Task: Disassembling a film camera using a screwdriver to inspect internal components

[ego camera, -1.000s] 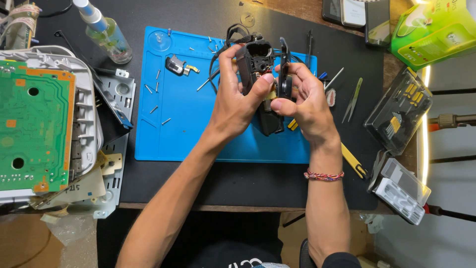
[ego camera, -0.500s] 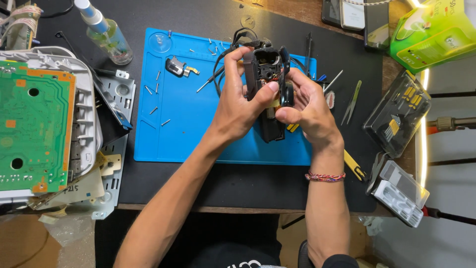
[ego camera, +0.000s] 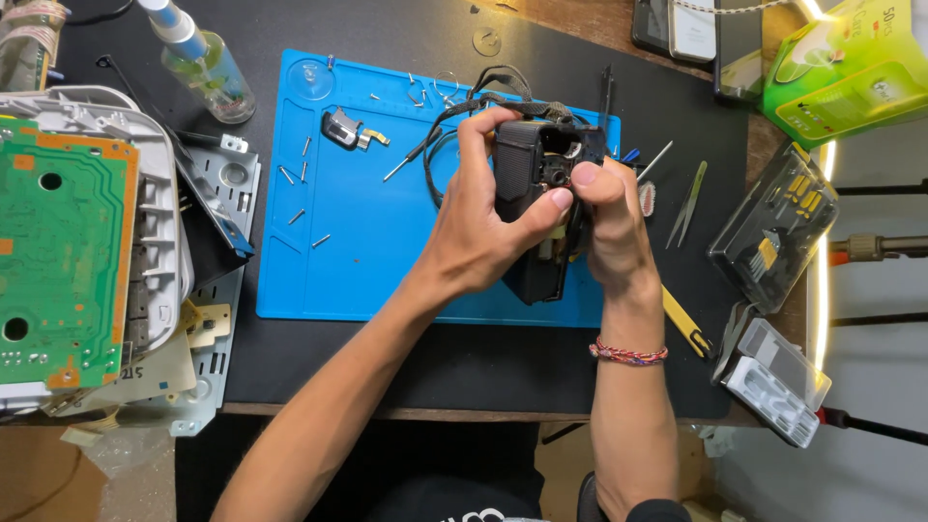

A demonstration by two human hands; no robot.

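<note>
Disassembly looked partly done: screws (ego camera: 295,176) lay loose on the blue mat (ego camera: 358,261), while the left hand (ego camera: 478,242) and right hand (ego camera: 604,217) both gripped the opened black camera (ego camera: 532,184) above it.

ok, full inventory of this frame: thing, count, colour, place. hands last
black boxy device with strap: 1, black, held over the mat's right part
blue rubber work mat: 1, blue, desk centre
loose small screws: several, silver, mat's left half
green printed circuit board: 1, green and orange, far left on a white shell
clear spray bottle: 1, clear with white nozzle, upper left
metal tweezers: 1, silver, right of mat
clear plastic bit case: 1, dark contents, right
green cardboard box: 1, upper right
left hand: fingers gripping device
right hand: beaded wrist bracelet, fingers on device
</note>
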